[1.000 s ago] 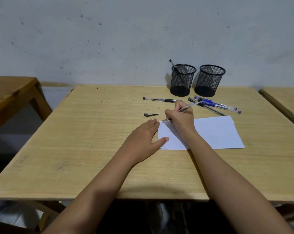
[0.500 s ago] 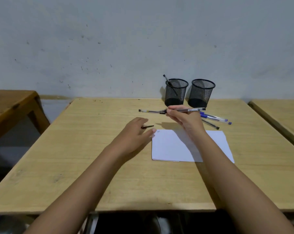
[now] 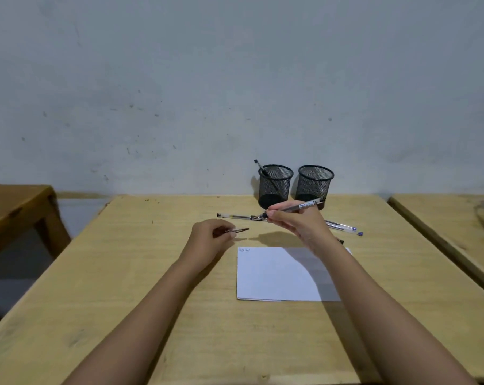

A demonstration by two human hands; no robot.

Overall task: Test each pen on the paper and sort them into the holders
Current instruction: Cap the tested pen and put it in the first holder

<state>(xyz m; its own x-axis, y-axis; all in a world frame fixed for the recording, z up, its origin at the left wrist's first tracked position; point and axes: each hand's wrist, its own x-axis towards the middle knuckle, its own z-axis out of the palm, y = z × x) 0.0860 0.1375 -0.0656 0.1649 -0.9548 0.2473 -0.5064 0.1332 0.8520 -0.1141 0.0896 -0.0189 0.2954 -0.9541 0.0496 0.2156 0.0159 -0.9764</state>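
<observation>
Head view: right hand (image 3: pixel 296 223) pinches pen (image 3: pixel 296 208) level; left hand (image 3: pixel 210 240) grips its cap (image 3: pixel 239 230), apparently for recapping before sorting.

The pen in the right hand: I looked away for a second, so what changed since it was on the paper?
The right hand lifted its pen off the paper; the left hand left the sheet and picked up the cap. The holders and the loose pens stayed put.
</observation>
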